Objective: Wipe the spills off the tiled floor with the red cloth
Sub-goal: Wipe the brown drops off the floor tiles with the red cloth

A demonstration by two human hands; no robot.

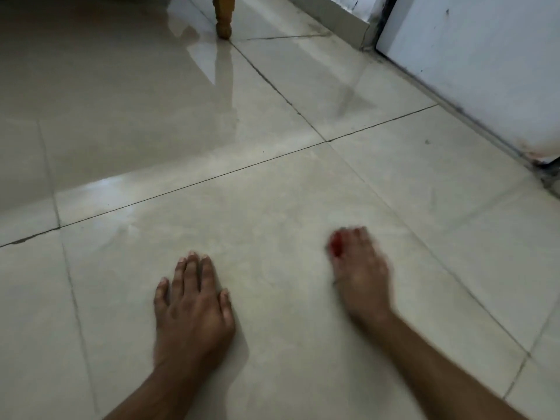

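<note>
Red cloth (335,247) is showing beneath the blurred right hand (360,274), fingers curled over it; left hand (194,310) is bracing flat, empty. Keeping firm, overlapping strokes is advisable.

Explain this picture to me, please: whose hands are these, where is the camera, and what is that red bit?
There is no machine here. A person wears a wide-angle camera on the head, so you look down at their own two bare hands on a glossy tiled floor. The left hand lies flat with fingers spread, holding nothing, seemingly as a support. The right hand is blurred, which suggests it is moving, and it covers a red cloth; only a small red patch shows beside the fingers. The cloth is for wiping spills, though I cannot make out a clear spill in this view. Farther off stand a wooden furniture leg and a white panel, perhaps a door, along the right.
</note>
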